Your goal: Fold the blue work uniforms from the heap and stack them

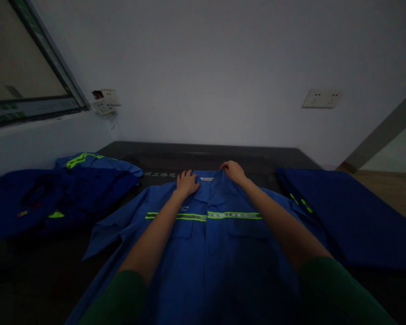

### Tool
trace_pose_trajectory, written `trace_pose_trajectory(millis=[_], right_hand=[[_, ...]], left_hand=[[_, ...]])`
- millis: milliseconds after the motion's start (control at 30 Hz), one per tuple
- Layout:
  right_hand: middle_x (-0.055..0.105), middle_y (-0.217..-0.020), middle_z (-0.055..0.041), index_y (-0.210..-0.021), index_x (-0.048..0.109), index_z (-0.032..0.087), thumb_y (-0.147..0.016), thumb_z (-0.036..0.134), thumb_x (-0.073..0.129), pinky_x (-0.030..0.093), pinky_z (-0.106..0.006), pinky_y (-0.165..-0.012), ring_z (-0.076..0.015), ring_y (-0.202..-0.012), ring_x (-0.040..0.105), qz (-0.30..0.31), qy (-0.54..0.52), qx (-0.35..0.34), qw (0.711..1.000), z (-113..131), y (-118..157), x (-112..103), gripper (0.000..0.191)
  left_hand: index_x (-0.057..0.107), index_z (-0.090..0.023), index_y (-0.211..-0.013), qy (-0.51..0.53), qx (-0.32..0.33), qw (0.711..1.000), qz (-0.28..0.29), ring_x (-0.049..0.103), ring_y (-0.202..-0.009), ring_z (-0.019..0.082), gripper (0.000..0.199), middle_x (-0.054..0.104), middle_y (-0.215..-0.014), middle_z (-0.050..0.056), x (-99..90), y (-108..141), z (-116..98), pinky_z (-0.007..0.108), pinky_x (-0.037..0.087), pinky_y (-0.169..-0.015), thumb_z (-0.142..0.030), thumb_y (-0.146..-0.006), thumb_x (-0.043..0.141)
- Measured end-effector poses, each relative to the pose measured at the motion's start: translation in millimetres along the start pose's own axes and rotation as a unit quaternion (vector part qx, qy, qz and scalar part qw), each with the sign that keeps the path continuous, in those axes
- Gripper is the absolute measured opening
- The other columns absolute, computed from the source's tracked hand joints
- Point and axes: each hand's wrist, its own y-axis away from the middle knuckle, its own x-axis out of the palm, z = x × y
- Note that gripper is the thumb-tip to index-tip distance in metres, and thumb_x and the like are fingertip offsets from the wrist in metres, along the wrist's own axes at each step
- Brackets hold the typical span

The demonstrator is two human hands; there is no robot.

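Note:
A blue short-sleeved work shirt (198, 243) lies front up and spread out, its collar toward the wall. Yellow-green and silver reflective bands cross its chest, and a white label shows inside the neck. My left hand (187, 183) rests on the shirt at the left side of the collar, fingers spread and thumb toward the collar. At the collar's right side, my right hand (234, 172) has its fingers bent down and pinched on the fabric by the shoulder. My forearms cover part of the chest band and the right sleeve.
The shirt is on a dark table (149, 150) against a white wall. Crumpled dark-blue clothes (98, 194) with yellow-green strips lie at left. A folded dark-blue garment (355, 212) lies at right. Wall sockets (321, 98) and a window (27, 58) are beyond.

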Motion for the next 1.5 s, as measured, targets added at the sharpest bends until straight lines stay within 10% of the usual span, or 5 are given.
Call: trace_pose_trajectory(millis=[100,233,600,900,1500], right_hand=[[0.06,-0.117,-0.0075,-0.109,0.071,0.027,-0.089,0.01,0.04,0.044,-0.029,-0.091,-0.0195,-0.108,0.056,0.041,0.054,-0.077,0.995,-9,11,-6,0.04],[0.054,-0.125,-0.0095,-0.11,0.07,0.028,-0.09,0.012,0.042,0.046,-0.033,-0.091,-0.0231,-0.116,0.049,0.083,0.135,-0.155,0.975,-8,12,-4,0.038],[0.061,-0.117,-0.0104,-0.104,0.067,0.022,-0.089,0.023,0.049,0.046,-0.034,-0.089,-0.0245,-0.112,0.055,0.101,0.133,-0.108,0.98,-21,-12,-9,0.024],[0.067,-0.113,-0.0132,-0.114,0.06,0.018,-0.087,0.017,0.054,0.048,-0.03,-0.082,-0.0229,-0.104,0.063,0.035,0.102,0.043,0.993,17,-17,15,0.027],[0.068,-0.113,-0.0153,-0.11,0.068,0.017,-0.084,0.026,0.065,0.049,-0.033,-0.087,-0.0265,-0.106,0.064,0.079,0.133,0.019,0.988,9,-29,1,0.028]], left_hand=[[0.062,-0.017,-0.118,0.025,0.098,0.992,-0.076,0.041,-0.131,0.028,0.033,0.051,-0.136,0.013,5.4,-18,-20,0.045,0.031,-0.111,-0.022,-0.087,0.051],[0.058,-0.017,-0.122,0.067,0.197,0.977,-0.042,0.048,-0.125,0.02,0.038,0.057,-0.131,0.01,28.7,-36,-46,0.034,0.036,-0.108,-0.013,-0.087,0.046],[0.039,-0.014,-0.142,0.078,0.152,0.985,-0.005,0.034,-0.139,0.023,0.049,0.038,-0.15,0.011,49.8,-40,-47,0.041,0.025,-0.115,-0.024,-0.095,0.04],[0.044,-0.011,-0.137,0.101,0.117,0.988,-0.016,0.041,-0.135,0.026,0.045,0.048,-0.142,0.016,49.8,-50,-58,0.045,0.029,-0.113,-0.019,-0.093,0.041],[0.035,-0.011,-0.145,0.087,0.113,0.99,-0.004,0.03,-0.141,0.025,0.053,0.035,-0.151,0.015,48.8,-40,-60,0.045,0.022,-0.116,-0.023,-0.094,0.038]])
